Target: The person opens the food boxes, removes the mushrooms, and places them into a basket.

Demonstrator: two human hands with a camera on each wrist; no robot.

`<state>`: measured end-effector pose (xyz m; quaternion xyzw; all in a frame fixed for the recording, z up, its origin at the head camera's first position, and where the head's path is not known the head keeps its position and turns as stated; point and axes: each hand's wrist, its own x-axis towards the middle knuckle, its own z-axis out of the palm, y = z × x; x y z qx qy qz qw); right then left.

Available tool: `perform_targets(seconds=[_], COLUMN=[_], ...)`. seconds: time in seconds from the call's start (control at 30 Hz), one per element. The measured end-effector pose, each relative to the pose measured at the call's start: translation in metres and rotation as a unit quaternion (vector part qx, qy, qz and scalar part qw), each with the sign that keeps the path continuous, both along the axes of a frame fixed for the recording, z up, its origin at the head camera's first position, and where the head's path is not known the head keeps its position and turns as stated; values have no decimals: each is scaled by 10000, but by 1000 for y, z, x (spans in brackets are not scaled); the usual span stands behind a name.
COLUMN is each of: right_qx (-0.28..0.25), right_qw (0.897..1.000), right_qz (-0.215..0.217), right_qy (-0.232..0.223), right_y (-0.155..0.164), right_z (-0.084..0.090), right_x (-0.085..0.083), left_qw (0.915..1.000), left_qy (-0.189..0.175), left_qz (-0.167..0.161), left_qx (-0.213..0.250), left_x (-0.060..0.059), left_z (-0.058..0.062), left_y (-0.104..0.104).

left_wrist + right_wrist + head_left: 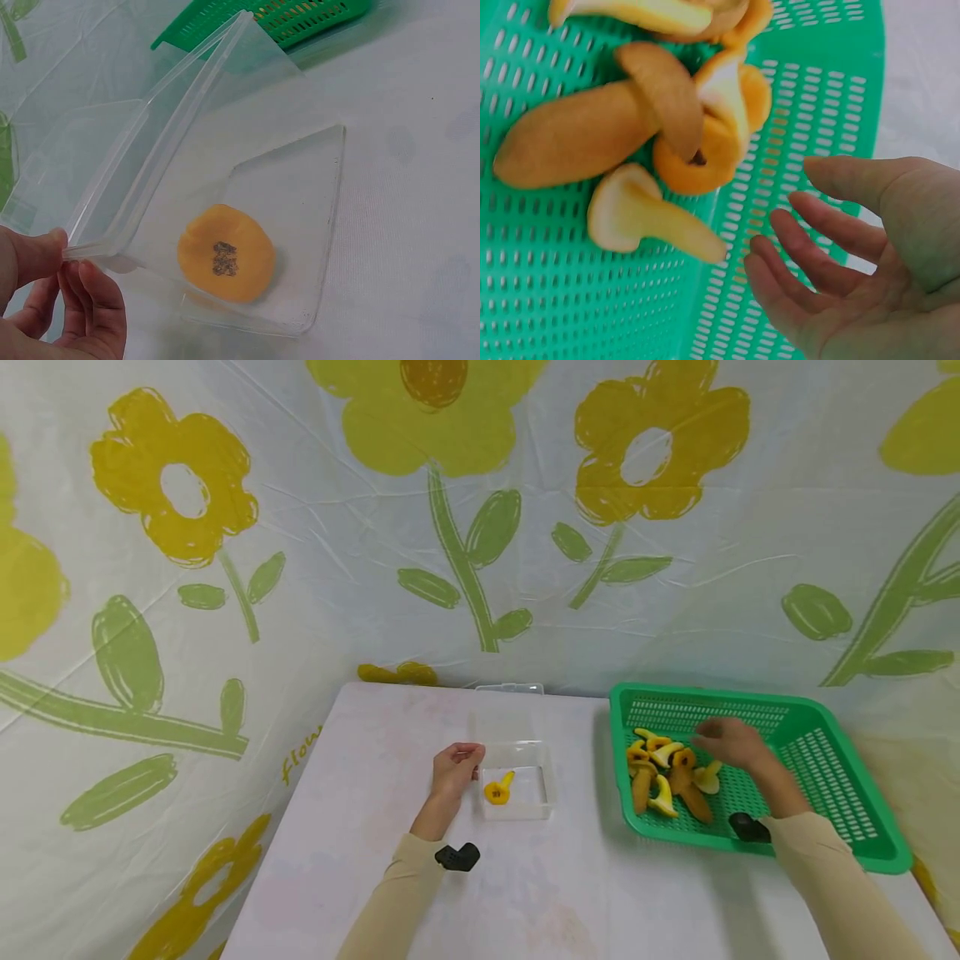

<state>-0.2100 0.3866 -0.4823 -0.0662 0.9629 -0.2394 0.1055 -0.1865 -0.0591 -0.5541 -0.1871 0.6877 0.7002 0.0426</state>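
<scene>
My left hand (pixel 454 772) pinches the rim of a clear plastic box (pixel 517 812) at its left corner, thumb above and fingers below. Inside the box lies one yellow trumpet-shaped mushroom (pixel 498 789); its round orange cap (pixel 227 259) with a dark mark faces up in the left wrist view. Over the green basket (pixel 862 777), my right hand (pixel 738 747) hangs with relaxed, slightly bent fingers and nothing in them. Beside those fingers in the right wrist view are a pale yellow mushroom (pixel 660 221), a brown thick-stemmed mushroom (pixel 577 135) and an orange-capped one (pixel 694 165).
Several more yellow and brown mushrooms (pixel 663 795) gather on the basket's left side. The box's clear lid (pixel 510 689) lies folded back toward the flower-printed cloth (pixel 315 527) behind the white table (pixel 330 860). A black wrist device (pixel 457 857) sits on each sleeve.
</scene>
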Motion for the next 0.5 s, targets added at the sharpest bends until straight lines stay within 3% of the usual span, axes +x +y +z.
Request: perform_targets(seconds=[0.17, 0.5], right_qx=[-308, -962], right_qw=[9988, 9949], right_qz=[77, 41], right_qy=[379, 308], right_y=[-11, -43], right_z=[1, 8], right_x=[4, 9], left_qw=[10000, 10000], left_qy=[-46, -27], left_qz=[12, 16], left_qx=[-17, 18], left_x=[0, -2], left_z=[1, -3], left_y=[1, 1])
